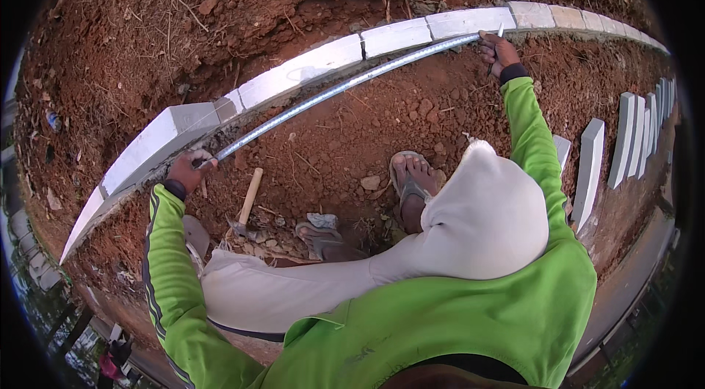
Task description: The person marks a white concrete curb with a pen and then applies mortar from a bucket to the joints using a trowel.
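A long, narrow silver-blue strip with fine marks along it, which looks like a measuring tape [345,86], stretches between my hands just in front of a row of pale kerb blocks [396,37]. My left hand [191,172] pinches its left end beside a block that stands proud of the row. At the other end my right hand [499,51] is closed on the tape, near a joint between two blocks. A slim white stick [501,30] also pokes up from the right fingers; its kind is unclear. Thin string seems to run along the blocks.
A hammer [250,197] with a wooden handle lies by my sandalled feet [413,176], near rubble and a trowel-like grey blade [195,235]. Loose kerb blocks [590,161] stand in a line on the right. Red soil [294,0] banks up behind the row.
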`<state>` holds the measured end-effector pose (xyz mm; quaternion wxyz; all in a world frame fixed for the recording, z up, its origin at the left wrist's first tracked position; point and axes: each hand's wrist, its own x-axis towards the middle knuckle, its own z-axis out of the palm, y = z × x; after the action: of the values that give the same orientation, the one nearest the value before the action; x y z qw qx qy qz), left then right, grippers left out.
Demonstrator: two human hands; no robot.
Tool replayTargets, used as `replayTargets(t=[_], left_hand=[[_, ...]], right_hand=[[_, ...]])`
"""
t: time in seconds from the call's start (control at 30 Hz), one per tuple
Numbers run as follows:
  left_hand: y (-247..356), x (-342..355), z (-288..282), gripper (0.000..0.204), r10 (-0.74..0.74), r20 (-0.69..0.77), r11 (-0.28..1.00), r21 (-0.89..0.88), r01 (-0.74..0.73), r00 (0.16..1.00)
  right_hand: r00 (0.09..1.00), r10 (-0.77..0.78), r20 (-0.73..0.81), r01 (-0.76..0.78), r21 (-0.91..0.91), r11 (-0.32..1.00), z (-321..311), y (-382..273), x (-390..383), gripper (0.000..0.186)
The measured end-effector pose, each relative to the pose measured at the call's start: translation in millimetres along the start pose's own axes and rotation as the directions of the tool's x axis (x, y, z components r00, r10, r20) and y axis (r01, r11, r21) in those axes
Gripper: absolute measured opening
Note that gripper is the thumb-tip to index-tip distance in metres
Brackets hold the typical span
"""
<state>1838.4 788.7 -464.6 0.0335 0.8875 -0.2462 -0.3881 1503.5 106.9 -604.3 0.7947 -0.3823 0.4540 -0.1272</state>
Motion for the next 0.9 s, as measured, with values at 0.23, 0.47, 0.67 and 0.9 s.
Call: replayTargets(t=[0.23, 0.47, 0.67, 0.9], left_hand=[[-87.4, 29.7, 8.5, 0.022, -0.042, -0.11, 0.999, 0.012, 0.043, 0.993], [-108.7, 19.5, 21.6, 0.017, -0.019, -0.103, 0.998, -0.053, 0.014, 0.994], [-98.7, 48.2, 13.6, 0.024, 0.099, -0.17, 0.995, 0.001, -0.101, 0.98], [-90.0, 56.4, 12.4, 0.023, 0.063, -0.144, 0.998, 0.026, -0.059, 0.988]], right_hand=[[0.848, -0.215, -0.484, 0.247, 0.003, 0.969, -202.9, -91.0, 105.1, 0.003], [0.876, -0.158, -0.457, 0.177, -0.002, 0.984, -212.5, -63.1, 137.6, 0.011], [0.898, -0.176, -0.404, 0.226, 0.078, 0.971, -201.2, -67.9, 121.0, 0.01], [0.892, -0.099, -0.442, 0.152, 0.087, 0.985, -153.2, -49.9, 90.4, 0.01]])
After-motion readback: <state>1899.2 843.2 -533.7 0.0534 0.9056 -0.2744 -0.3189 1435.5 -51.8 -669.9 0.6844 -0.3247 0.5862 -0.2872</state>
